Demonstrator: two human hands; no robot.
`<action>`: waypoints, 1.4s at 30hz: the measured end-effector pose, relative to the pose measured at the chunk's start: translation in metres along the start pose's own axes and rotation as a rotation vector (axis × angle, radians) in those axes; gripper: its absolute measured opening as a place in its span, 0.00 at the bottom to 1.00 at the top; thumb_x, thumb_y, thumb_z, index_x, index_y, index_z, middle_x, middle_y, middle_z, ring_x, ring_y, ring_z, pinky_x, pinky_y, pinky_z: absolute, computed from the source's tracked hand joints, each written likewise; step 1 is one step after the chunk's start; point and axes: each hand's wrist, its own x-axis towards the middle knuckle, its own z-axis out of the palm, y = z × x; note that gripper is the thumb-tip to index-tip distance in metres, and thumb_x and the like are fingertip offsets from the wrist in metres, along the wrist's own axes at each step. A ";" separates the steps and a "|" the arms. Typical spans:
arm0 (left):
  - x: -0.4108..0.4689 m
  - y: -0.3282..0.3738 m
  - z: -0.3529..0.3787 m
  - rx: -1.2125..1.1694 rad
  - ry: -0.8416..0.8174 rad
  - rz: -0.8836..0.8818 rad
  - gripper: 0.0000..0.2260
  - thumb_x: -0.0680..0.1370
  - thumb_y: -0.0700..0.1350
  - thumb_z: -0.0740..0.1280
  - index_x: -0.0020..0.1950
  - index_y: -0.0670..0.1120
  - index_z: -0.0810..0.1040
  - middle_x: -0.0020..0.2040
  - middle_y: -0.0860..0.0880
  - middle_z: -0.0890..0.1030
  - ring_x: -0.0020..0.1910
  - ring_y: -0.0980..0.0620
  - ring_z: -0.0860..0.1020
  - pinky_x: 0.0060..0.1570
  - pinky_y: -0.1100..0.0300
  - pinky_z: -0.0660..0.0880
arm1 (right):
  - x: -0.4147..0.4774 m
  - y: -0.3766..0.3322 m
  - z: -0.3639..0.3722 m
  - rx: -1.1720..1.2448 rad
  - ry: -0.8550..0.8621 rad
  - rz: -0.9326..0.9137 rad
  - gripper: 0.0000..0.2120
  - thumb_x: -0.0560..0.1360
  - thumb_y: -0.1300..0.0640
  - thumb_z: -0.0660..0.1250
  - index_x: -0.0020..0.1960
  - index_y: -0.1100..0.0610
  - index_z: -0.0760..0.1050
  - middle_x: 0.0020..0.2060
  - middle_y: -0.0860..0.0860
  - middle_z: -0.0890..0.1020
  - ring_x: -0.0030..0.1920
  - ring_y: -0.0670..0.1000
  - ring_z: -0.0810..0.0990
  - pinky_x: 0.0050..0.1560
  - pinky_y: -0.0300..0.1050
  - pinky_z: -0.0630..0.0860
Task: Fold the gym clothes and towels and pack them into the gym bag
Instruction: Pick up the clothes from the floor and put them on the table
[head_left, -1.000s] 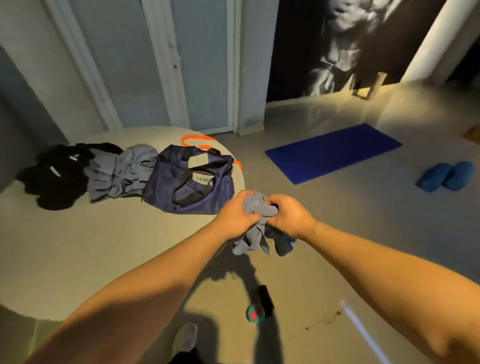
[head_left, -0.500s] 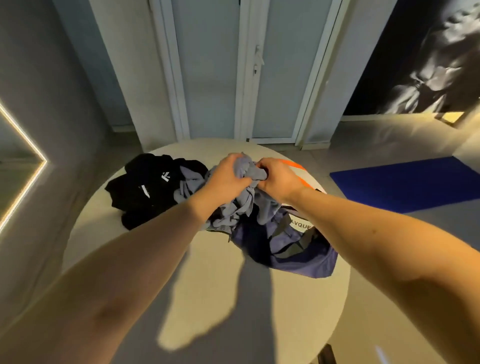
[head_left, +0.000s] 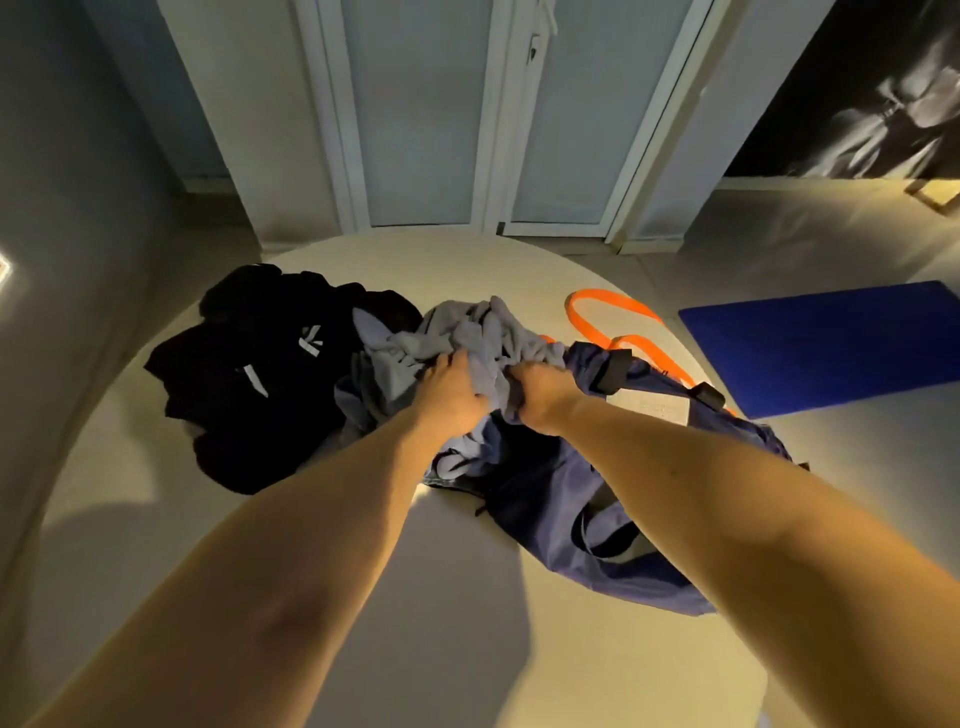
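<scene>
Left hand (head_left: 451, 387) and right hand (head_left: 543, 397) clench side by side on a bunched grey cloth (head_left: 483, 332) at the far end of a navy gym bag (head_left: 566, 499), which lies slumped on a round pale surface (head_left: 415, 623). Both are curled tight into the fabric, knuckles up, the two fists nearly touching. The close double grip looks suited to finding an edge or corner so the piece can be shaken out flat for folding, rather than to stuffing it in as it is. The cloth is unfolded and heaped, its left side lying against a pile of black clothes (head_left: 270, 374) with white marks, also unfolded, near the bag. Whether the held piece is separate from the rest of the grey heap cannot be told. An orange band (head_left: 608, 314) loops on the surface behind the bag, and a blue mat (head_left: 821, 343) lies on the floor (head_left: 857, 467) to the right, well apart. By the look of things, nothing is yet folded and the packing has hardly begun.
</scene>
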 end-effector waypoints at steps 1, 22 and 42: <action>-0.001 -0.008 0.007 0.073 0.026 0.000 0.30 0.80 0.49 0.67 0.79 0.45 0.59 0.75 0.41 0.65 0.73 0.38 0.65 0.71 0.45 0.65 | -0.001 0.004 0.010 -0.009 -0.067 0.016 0.17 0.73 0.58 0.70 0.62 0.54 0.75 0.58 0.55 0.79 0.61 0.59 0.76 0.54 0.47 0.69; -0.239 0.231 0.240 -0.047 0.175 0.286 0.05 0.73 0.42 0.62 0.39 0.44 0.75 0.41 0.40 0.80 0.41 0.39 0.79 0.39 0.50 0.75 | -0.346 0.261 0.032 0.250 0.235 0.111 0.15 0.76 0.65 0.62 0.61 0.62 0.79 0.59 0.61 0.81 0.59 0.64 0.78 0.58 0.54 0.75; -0.296 0.093 0.789 0.276 -0.413 0.051 0.16 0.75 0.50 0.70 0.61 0.47 0.75 0.58 0.47 0.77 0.57 0.47 0.75 0.59 0.52 0.74 | -0.490 0.506 0.578 0.586 -0.138 0.648 0.24 0.76 0.61 0.65 0.72 0.51 0.71 0.67 0.52 0.76 0.63 0.55 0.77 0.64 0.46 0.73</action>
